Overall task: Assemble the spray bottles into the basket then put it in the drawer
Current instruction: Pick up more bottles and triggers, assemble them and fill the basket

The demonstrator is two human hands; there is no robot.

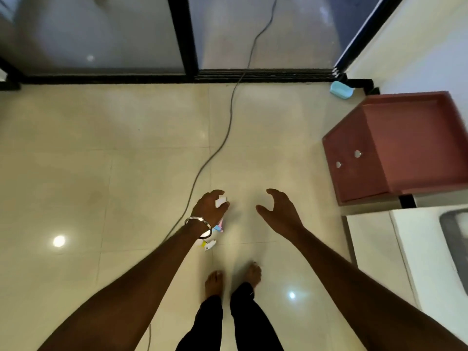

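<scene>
- The left hand (211, 207) is closed around the white top of a spray bottle (219, 225), held above the tiled floor (101, 160); the bottle hangs down behind the wrist, showing a white body and a label with pink, blue and yellow patches.
- A silver bangle (200, 225) circles the left wrist and crosses in front of the bottle.
- The right hand (277, 211) is empty, fingers spread and curled, just right of the bottle and apart from it.
- At the right stands a red-brown drawer (395, 145), pulled open, its inside bare, with two small metal fittings on its front panel.
- A pale blue item (341, 89) lies on the floor at the far right, near the dark door frame (187, 46); what it is cannot be told.
- A grey cable (229, 117) runs from the far glass doors across the floor towards the left arm.
- Two bare feet (233, 279) stand on the floor at the near edge, below the hands.
</scene>
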